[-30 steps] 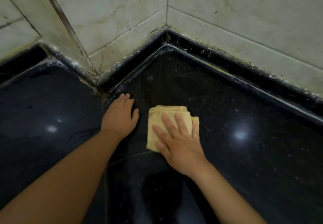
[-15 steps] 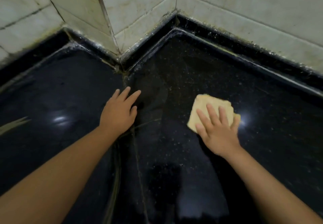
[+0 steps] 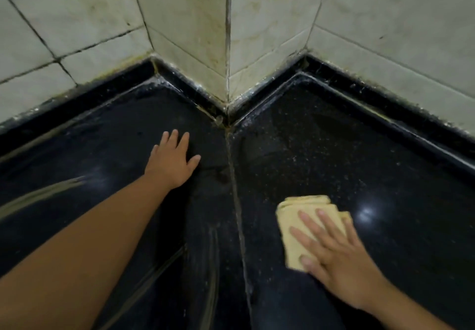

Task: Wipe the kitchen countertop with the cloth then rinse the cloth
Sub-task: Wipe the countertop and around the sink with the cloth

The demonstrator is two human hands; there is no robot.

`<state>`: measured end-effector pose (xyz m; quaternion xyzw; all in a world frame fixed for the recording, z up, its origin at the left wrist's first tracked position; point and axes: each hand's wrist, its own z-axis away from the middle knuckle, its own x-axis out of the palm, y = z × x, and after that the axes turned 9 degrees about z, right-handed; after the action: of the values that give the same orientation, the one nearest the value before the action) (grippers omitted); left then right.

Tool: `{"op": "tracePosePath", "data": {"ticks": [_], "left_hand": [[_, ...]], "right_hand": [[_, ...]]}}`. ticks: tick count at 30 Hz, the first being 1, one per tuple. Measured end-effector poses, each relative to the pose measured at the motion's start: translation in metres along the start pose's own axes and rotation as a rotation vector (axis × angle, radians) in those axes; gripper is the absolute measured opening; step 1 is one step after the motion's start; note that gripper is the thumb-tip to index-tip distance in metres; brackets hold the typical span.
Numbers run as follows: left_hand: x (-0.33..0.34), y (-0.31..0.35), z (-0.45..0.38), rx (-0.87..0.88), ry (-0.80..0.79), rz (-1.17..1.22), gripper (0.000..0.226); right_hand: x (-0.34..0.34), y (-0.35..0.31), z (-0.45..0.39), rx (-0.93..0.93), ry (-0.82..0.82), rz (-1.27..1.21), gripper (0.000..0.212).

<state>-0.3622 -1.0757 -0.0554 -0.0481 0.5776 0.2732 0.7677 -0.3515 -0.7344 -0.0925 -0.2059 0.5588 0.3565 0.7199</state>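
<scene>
Meanwhile, the right hand (image 3: 339,260) presses a folded yellow cloth (image 3: 298,229) flat, fingers spread, onto the black countertop (image 3: 385,175). Left hand (image 3: 171,162) rests open, palm down, beside the seam (image 3: 236,214).

A home kitchen: black stone countertop (image 3: 334,149) meeting grimy tiled walls (image 3: 180,21).

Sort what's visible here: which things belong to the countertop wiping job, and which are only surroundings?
Part of the job:
- yellow cloth, folded, flat under the right hand
- black countertop, speckled with bits
- left hand, flat on the countertop

Only surroundings:
- tiled wall
- dark seam in the countertop
</scene>
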Motion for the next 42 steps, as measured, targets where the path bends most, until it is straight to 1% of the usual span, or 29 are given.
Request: {"op": "tracePosePath", "data": {"ticks": [1, 2, 4, 5, 7, 9, 11, 13, 15, 17, 18, 20, 21, 22, 23, 24, 26, 27, 28, 30, 32, 34, 35, 37, 38, 40, 42], "left_hand": [[0.001, -0.004, -0.002, -0.007, -0.026, -0.013, 0.064], [0.003, -0.007, -0.004, -0.008, -0.042, -0.023, 0.064], [0.009, -0.011, -0.003, 0.001, -0.049, -0.024, 0.064], [0.011, -0.012, -0.002, 0.008, -0.048, -0.018, 0.064], [0.014, -0.014, -0.001, 0.014, -0.046, -0.009, 0.063], [0.016, -0.014, -0.004, 0.021, -0.027, -0.002, 0.063], [0.014, -0.014, -0.01, 0.029, -0.006, 0.009, 0.063], [0.013, -0.014, -0.016, 0.037, 0.001, 0.003, 0.063], [0.013, -0.015, -0.019, 0.043, -0.004, -0.005, 0.063], [0.015, -0.015, -0.017, 0.043, -0.007, -0.005, 0.063], [0.016, -0.015, -0.016, 0.04, -0.007, 0.001, 0.063], [0.016, -0.015, -0.014, 0.037, -0.008, 0.012, 0.063], [0.016, -0.016, -0.014, 0.039, -0.009, 0.014, 0.063], [0.015, -0.017, -0.014, 0.042, -0.011, 0.015, 0.064], [0.015, -0.017, -0.014, 0.045, -0.013, 0.02, 0.064], [0.014, -0.018, -0.014, 0.049, -0.013, 0.029, 0.064], [0.013, -0.018, -0.016, 0.052, -0.006, 0.042, 0.064], [0.012, -0.018, -0.018, 0.055, -0.001, 0.044, 0.064], [0.012, -0.019, -0.018, 0.058, -0.001, 0.045, 0.064], [0.012, -0.02, -0.019, 0.06, -0.013, 0.041, 0.064], [0.013, -0.021, -0.019, 0.051, -0.036, 0.037, 0.065], [0.014, -0.02, -0.019, 0.047, -0.051, 0.027, 0.065], [0.013, -0.02, -0.02, 0.046, -0.054, 0.021, 0.066], [0.011, -0.021, -0.02, 0.048, -0.059, 0.0, 0.066], [0.009, -0.022, -0.021, 0.05, -0.07, -0.016, 0.066], [0.005, -0.024, -0.021, 0.05, -0.114, -0.043, 0.067], [-0.001, -0.026, -0.017, 0.046, -0.153, -0.044, 0.068]], "right_hand": [[-0.005, 0.015, -0.007, 0.097, -0.012, -0.003, 0.06], [-0.012, 0.028, -0.021, 0.212, -0.05, -0.039, 0.06], [-0.034, 0.044, -0.062, 0.466, -0.138, -0.18, 0.052], [-0.047, 0.045, -0.087, 0.555, -0.163, -0.22, 0.051], [-0.064, 0.032, -0.135, 0.634, -0.165, -0.271, 0.052], [-0.074, 0.006, -0.175, 0.603, -0.158, -0.296, 0.052], [-0.082, -0.024, -0.198, 0.488, -0.099, -0.283, 0.051], [-0.083, -0.051, -0.199, 0.353, -0.067, -0.271, 0.051], [-0.07, -0.071, -0.175, 0.242, -0.033, -0.24, 0.051], [-0.051, -0.081, -0.129, 0.101, 0.075, -0.111, 0.05], [-0.041, -0.081, -0.105, 0.041, 0.086, -0.065, 0.05], [-0.025, -0.063, -0.064, -0.018, 0.005, -0.015, 0.049], [-0.023, -0.048, -0.052, -0.001, -0.043, 0.005, 0.05], [-0.025, -0.033, -0.046, 0.063, -0.077, -0.007, 0.054], [-0.03, -0.016, -0.049, 0.154, -0.067, -0.018, 0.059], [-0.032, -0.001, -0.059, 0.265, -0.029, -0.039, 0.059], [-0.046, 0.021, -0.096, 0.516, -0.071, -0.174, 0.053], [-0.056, 0.023, -0.119, 0.589, -0.086, -0.219, 0.051], [-0.065, 0.019, -0.141, 0.61, -0.087, -0.24, 0.051], [-0.076, -0.005, -0.17, 0.542, -0.102, -0.248, 0.051], [-0.076, -0.036, -0.177, 0.387, -0.12, -0.208, 0.05], [-0.068, -0.07, -0.164, 0.24, -0.095, -0.161, 0.05], [-0.06, -0.085, -0.15, 0.166, -0.059, -0.149, 0.051], [-0.044, -0.109, -0.112, 0.022, 0.075, -0.066, 0.056], [-0.035, -0.116, -0.089, -0.027, 0.111, -0.028, 0.054], [-0.012, -0.125, -0.04, -0.124, 0.153, 0.01, 0.043], [0.01, -0.124, 0.01, -0.175, 0.174, 0.031, 0.045]]}}
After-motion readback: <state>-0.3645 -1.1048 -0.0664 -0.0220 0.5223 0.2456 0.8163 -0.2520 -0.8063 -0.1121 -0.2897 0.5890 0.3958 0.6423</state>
